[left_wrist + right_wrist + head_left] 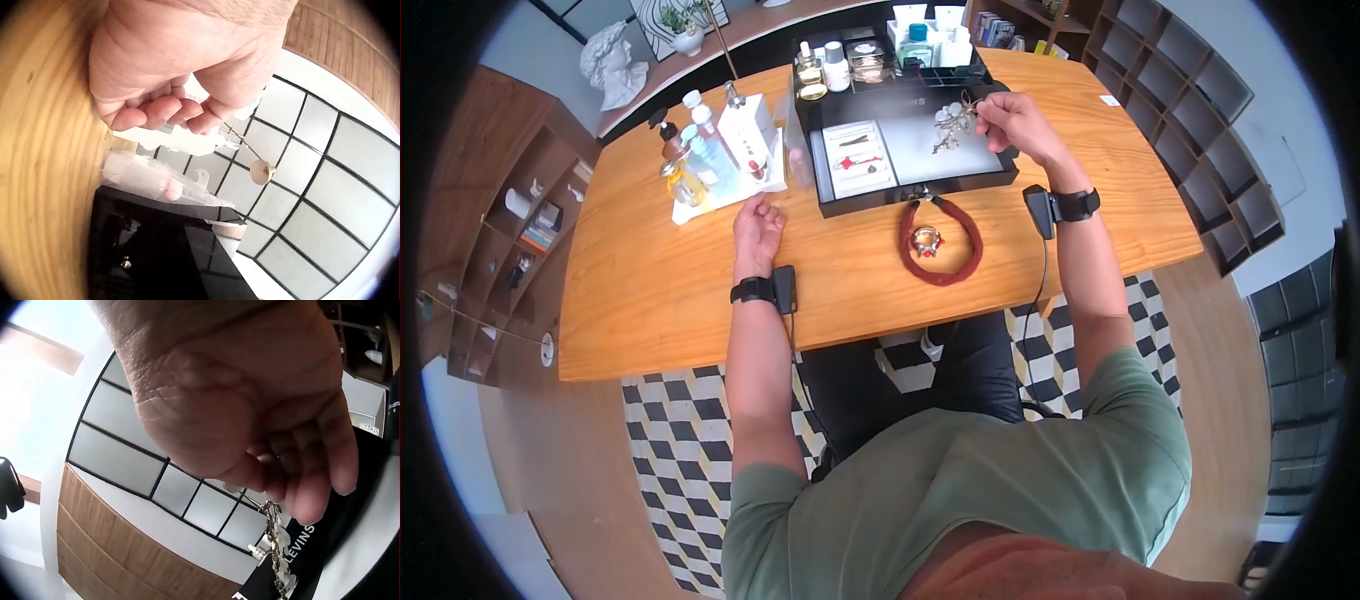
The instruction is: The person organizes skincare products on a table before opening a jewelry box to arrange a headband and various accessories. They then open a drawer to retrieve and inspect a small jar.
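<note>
My right hand [1017, 122] pinches a metallic, pale-petalled ornament [952, 128] that hangs above the right part of a black box [920, 192]. In the right wrist view the ornament [278, 550] dangles below the fingers of my right hand [250, 412]. Inside the box a white tray [858, 160] with small jewellery lies on the left. My left hand [758, 235] rests palm up on the table left of the box, fingers loosely curled and holding nothing; the left wrist view shows this hand [181, 69] beside the box's black side [144, 244].
A dark red ring-shaped necklace [907, 245] lies in front of the box, with a gold and red ornament [926, 240] inside it. Bottles [710, 160] and a white box [746, 130] stand at the left. Cosmetics [836, 68] fill the box's rear part.
</note>
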`<action>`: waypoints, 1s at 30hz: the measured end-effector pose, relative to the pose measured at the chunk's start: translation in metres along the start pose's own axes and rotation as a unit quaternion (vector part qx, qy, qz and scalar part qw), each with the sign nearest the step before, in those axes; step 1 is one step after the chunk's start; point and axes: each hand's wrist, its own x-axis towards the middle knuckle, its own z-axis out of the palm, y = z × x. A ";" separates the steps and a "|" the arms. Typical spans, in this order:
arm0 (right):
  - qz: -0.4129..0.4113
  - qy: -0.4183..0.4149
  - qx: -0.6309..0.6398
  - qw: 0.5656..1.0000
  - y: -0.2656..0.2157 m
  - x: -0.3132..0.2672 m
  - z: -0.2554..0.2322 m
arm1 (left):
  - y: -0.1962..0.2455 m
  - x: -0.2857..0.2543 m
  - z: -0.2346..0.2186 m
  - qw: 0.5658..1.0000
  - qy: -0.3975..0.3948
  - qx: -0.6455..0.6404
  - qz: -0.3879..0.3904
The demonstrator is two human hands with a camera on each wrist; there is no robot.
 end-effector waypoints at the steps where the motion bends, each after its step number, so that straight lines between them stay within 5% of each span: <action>1: 0.003 0.009 0.017 1.000 0.003 0.000 0.000 | 0.001 0.000 0.001 1.000 0.000 0.010 -0.004; 3: 0.006 0.020 0.032 0.999 0.006 -0.006 -0.004 | 0.001 0.000 0.002 1.000 0.000 0.010 -0.003; 5: -0.023 0.151 0.126 0.980 0.011 -0.018 -0.014 | -0.001 0.002 0.002 1.000 -0.001 0.010 -0.004; 6: -0.021 0.151 0.123 0.981 0.020 -0.023 -0.025 | 0.000 0.004 0.000 1.000 -0.002 -0.003 -0.003; 8: -0.046 0.294 0.209 0.931 0.051 -0.039 -0.050 | -0.002 0.006 -0.004 1.000 0.001 -0.018 -0.007; 11: 0.029 0.347 0.183 0.919 0.102 -0.067 -0.074 | -0.002 0.008 -0.005 1.000 -0.003 -0.020 -0.002; 17: 0.232 0.203 0.059 0.950 0.147 -0.111 -0.055 | -0.002 0.006 -0.001 1.000 -0.010 -0.001 -0.009; 26: 0.256 0.089 0.037 0.962 0.150 -0.115 -0.001 | 0.000 -0.001 0.004 1.000 0.005 0.030 -0.004; 30: 0.249 0.088 -0.101 0.959 0.136 -0.116 0.003 | -0.001 0.001 0.005 1.000 0.005 0.012 -0.001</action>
